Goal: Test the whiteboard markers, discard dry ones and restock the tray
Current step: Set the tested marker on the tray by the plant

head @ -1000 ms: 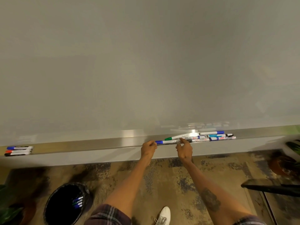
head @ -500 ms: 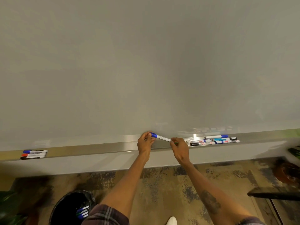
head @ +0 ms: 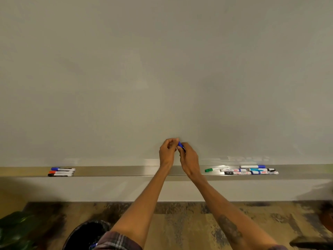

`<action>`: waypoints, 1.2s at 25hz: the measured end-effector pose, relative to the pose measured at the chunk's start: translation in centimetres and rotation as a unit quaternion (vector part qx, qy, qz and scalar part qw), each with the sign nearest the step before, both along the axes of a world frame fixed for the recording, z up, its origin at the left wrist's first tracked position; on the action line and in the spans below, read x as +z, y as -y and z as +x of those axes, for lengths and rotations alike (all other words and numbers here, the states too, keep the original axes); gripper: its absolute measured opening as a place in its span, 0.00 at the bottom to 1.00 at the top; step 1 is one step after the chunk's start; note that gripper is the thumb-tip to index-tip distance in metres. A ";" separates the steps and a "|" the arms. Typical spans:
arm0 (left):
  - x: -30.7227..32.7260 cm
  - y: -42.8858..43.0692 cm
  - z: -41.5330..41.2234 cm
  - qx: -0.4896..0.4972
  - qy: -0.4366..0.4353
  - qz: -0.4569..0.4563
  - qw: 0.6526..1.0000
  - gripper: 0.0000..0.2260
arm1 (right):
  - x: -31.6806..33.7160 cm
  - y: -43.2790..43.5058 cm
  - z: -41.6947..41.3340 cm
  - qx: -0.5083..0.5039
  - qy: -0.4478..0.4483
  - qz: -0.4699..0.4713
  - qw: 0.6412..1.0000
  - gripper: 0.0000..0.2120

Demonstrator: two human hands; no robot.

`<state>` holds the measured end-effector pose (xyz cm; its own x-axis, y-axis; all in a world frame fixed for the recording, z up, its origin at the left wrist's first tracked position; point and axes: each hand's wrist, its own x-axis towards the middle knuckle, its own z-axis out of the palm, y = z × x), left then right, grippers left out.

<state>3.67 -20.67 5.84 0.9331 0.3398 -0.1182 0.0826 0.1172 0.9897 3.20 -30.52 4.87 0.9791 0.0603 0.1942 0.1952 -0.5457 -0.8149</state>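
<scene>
Got the blue marker (head: 180,145) up in front of the whiteboard (head: 162,69), just above the tray (head: 126,171). Left grip (head: 168,151) pinches one end and right grip (head: 189,159) is curled round the barrel. Looks like the uncapping step, so next up is a straight pull and a test scribble.

Pale wall (head: 90,188) meets a mottled brown and dark floor (head: 180,222); green plant leaves (head: 16,226) sit at the lower left

Three left markers (head: 61,172), about six right markers (head: 259,169), one held marker (head: 180,145), one bin (head: 86,233)
</scene>
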 end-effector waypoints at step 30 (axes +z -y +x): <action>26.0 -6.7 -0.1 -0.052 0.322 -0.048 0.944 0.10 | 23.5 -8.9 1.2 0.006 0.231 0.125 0.965 0.14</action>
